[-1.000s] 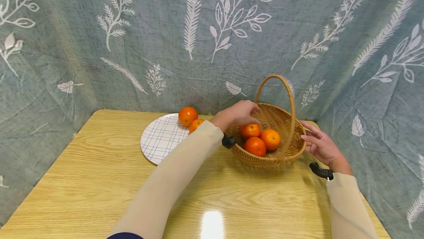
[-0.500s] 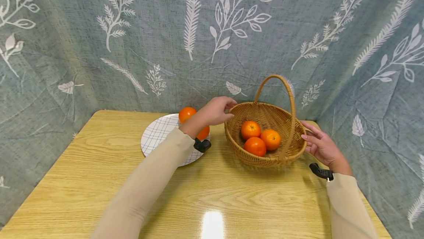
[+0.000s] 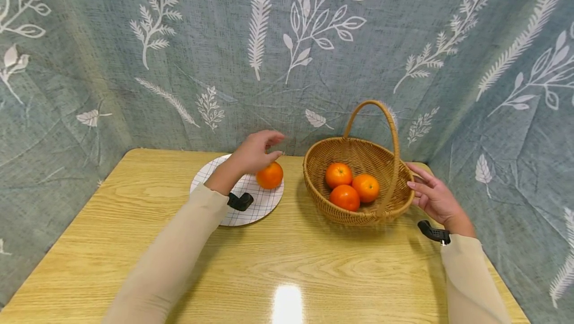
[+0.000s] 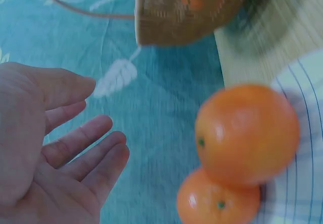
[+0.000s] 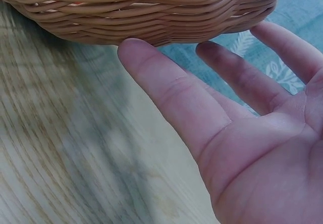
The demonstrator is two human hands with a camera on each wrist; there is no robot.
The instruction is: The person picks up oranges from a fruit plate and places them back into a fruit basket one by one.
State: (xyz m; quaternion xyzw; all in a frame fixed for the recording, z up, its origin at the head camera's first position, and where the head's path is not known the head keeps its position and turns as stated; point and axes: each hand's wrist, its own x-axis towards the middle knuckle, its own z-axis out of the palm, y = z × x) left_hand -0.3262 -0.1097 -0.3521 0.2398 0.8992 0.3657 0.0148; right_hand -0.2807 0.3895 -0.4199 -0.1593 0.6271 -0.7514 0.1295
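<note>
Two oranges [image 4: 247, 133] on grid-lined plate [image 3: 265, 205], near left hand [image 3: 253, 153], fingers loose, holding nothing. Three more oranges [image 3: 365, 188] inside wicker basket [image 3: 341, 218]. Right hand [image 3: 436, 200] touches basket's side, fingers extended. Hands well apart. Wooden table [image 3: 314, 264]; leaf-print cloth [image 3: 215, 40] behind.

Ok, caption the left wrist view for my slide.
Left hand, holding nothing, near two orange fruits; a checked plate and wicker basket partly show.

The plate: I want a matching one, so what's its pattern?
The plate is white with a grid of thin dark lines; best in the head view.
</note>
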